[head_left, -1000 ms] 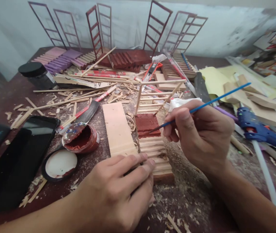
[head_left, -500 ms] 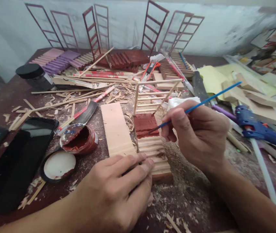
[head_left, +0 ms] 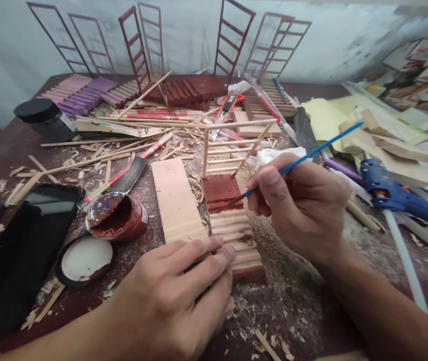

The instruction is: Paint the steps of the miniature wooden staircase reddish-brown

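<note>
The right hand (head_left: 299,203) pinches a blue paintbrush (head_left: 317,152) over the miniature wooden chair (head_left: 229,221) on its left, which runs near-to-far; the left hand (head_left: 187,291), fingers together, touches its near-left edge, grip unclear.

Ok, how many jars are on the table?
2: one open jar of red-brown paint, left of the pale board, and one black-lidded jar farther back at far left. Others may be hidden.

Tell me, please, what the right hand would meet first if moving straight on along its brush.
The right hand would probably first meet the red section of the stepped wooden piece, where the blue brush points, though depth is unclear.
</note>
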The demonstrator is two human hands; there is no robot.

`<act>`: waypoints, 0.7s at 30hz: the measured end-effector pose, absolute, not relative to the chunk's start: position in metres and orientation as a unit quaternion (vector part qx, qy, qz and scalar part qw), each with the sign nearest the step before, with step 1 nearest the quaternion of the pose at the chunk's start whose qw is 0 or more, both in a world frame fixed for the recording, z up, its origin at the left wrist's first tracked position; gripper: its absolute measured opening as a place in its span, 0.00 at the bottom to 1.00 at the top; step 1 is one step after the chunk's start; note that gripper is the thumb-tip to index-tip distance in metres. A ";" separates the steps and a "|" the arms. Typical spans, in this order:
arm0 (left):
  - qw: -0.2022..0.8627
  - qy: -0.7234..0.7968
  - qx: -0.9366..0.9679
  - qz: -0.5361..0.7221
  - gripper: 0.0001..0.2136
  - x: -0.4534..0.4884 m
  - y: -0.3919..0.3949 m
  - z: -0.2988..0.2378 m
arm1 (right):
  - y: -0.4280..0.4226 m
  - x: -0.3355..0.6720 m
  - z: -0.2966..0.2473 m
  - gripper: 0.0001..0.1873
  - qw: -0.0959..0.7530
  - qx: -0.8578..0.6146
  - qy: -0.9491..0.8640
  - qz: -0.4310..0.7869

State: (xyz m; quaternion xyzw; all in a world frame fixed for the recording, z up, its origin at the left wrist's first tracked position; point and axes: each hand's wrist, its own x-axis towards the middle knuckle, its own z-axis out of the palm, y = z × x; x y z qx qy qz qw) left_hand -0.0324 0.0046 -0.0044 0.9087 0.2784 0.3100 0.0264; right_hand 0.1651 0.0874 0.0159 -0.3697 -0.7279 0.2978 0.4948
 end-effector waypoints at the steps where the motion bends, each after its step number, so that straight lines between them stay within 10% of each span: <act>1: 0.026 0.279 0.909 0.308 0.10 -0.032 0.005 -0.004 | 0.088 0.166 0.016 0.12 0.490 -0.373 -0.732 0.291; 21: 0.026 0.280 0.914 0.293 0.10 -0.032 0.004 -0.002 | 0.088 0.169 0.019 0.13 0.495 -0.394 -0.734 0.245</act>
